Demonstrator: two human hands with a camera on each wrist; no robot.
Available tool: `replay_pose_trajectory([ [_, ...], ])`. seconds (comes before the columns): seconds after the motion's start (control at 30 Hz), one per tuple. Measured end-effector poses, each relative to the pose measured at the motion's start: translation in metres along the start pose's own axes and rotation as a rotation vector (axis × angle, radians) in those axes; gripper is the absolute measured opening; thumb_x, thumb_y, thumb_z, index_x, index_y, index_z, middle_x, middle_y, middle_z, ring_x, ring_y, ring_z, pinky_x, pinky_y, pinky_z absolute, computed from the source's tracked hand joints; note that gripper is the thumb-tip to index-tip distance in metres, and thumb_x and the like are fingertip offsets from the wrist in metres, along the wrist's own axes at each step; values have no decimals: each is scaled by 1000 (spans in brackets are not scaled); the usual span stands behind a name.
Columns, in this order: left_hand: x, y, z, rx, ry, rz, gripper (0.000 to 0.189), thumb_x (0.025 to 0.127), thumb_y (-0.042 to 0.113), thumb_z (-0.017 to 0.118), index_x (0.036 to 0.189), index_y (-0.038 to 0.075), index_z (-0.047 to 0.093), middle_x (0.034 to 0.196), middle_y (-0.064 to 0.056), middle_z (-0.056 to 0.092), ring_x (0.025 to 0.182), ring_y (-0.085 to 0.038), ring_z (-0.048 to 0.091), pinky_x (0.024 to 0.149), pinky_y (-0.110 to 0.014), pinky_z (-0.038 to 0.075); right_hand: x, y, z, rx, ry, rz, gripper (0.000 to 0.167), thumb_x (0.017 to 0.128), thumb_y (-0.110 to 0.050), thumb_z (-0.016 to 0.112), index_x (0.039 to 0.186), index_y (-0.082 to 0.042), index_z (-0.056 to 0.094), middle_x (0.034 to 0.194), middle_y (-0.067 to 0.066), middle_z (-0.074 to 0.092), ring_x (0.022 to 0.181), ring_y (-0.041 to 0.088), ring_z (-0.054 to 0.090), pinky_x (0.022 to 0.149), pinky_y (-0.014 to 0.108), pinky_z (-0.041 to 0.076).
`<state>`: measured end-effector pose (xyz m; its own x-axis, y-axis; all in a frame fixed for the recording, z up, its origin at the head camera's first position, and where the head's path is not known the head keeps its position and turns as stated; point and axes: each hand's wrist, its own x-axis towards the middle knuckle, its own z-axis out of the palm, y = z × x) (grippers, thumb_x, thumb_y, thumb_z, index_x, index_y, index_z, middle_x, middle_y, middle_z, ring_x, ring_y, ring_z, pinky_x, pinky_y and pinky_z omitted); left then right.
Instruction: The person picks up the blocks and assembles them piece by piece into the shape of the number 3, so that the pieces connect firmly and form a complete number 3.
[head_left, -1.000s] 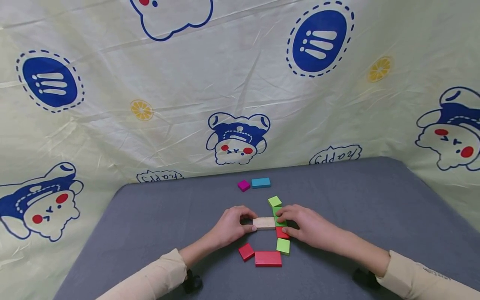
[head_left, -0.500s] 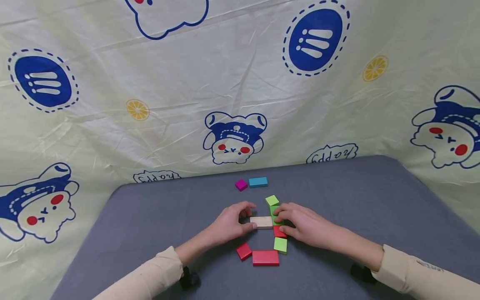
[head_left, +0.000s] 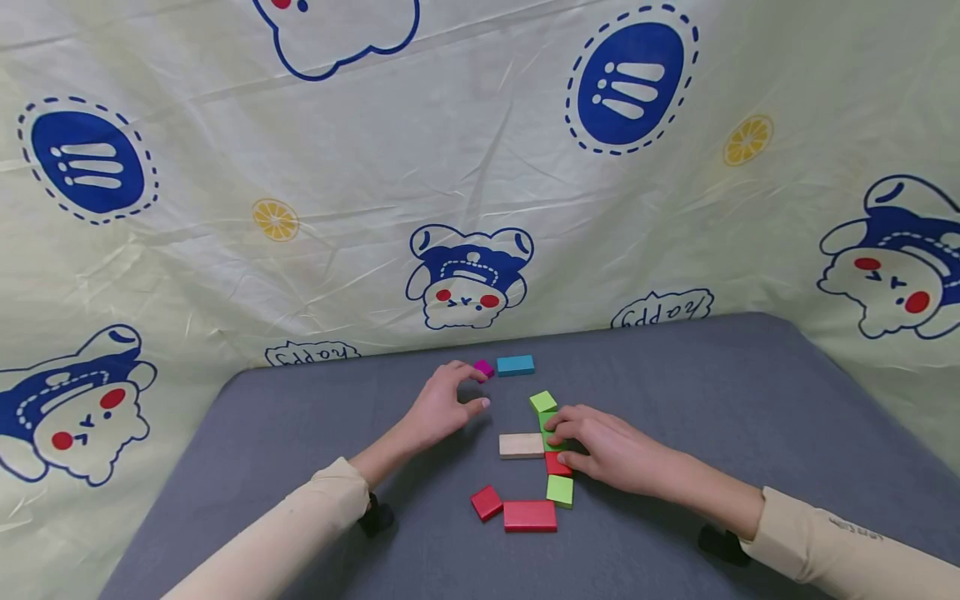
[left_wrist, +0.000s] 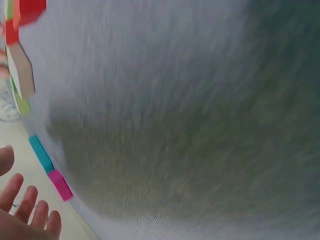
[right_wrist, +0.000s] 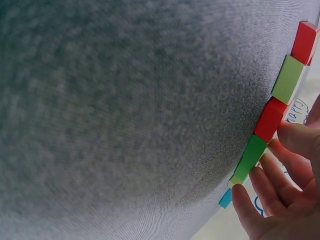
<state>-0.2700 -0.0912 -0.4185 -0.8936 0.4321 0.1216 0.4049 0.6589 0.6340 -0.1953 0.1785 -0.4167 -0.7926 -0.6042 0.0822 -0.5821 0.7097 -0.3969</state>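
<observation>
My left hand (head_left: 444, 404) is above the table with its thumb and fingers apart, holding nothing. Its fingertips are nearest the small magenta block (head_left: 485, 369), which they partly cover in the head view; whether they touch it I cannot tell. In the left wrist view the magenta block (left_wrist: 60, 185) lies end to end with a blue block (left_wrist: 41, 154). My right hand (head_left: 611, 450) rests with relaxed fingertips at the green block (right_wrist: 251, 156) and its thumb at a red block (right_wrist: 270, 120). A pale wooden block (head_left: 521, 447) butts against the green one's left side.
Light green blocks (head_left: 543, 402) (head_left: 559, 492) stand at both ends of the green and red row. A larger red block (head_left: 530, 517) and a tilted smaller red block (head_left: 487, 503) lie nearer me. Behind the grey table (head_left: 337, 433) hangs a printed curtain (head_left: 360, 167).
My left hand has let go of the wooden block and moved away from me to the magenta block. The wooden block stays in place, and my right hand has barely moved.
</observation>
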Motion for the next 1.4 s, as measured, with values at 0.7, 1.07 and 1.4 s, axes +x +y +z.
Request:
replay_pose_trajectory([
  [0.7, 49, -22, 6, -24, 40, -63, 50, 88, 24, 75, 133, 8, 59, 136, -8, 55, 124, -26, 49, 105, -43, 37, 0, 0, -1, 37, -8, 33, 23, 86, -15, 77, 108, -13, 74, 120, -1, 59, 113, 21, 55, 91, 43, 50],
  [1.07, 69, -14, 18, -26, -20, -21, 49, 88, 18, 75, 132, 4, 59, 131, -11, 59, 113, -27, 53, 102, -41, 40, 1, -1, 0, 47, 0, 48, 21, 86, -14, 76, 107, -14, 74, 120, -2, 59, 114, 21, 54, 93, 44, 49],
  [1.4, 74, -10, 26, 64, -29, 6, 37, 90, 14, 73, 125, 7, 66, 125, -10, 62, 114, -27, 52, 104, -44, 36, 1, -2, -1, 51, 0, 53, 22, 86, -14, 77, 108, -14, 74, 120, 0, 59, 114, 22, 54, 93, 45, 49],
])
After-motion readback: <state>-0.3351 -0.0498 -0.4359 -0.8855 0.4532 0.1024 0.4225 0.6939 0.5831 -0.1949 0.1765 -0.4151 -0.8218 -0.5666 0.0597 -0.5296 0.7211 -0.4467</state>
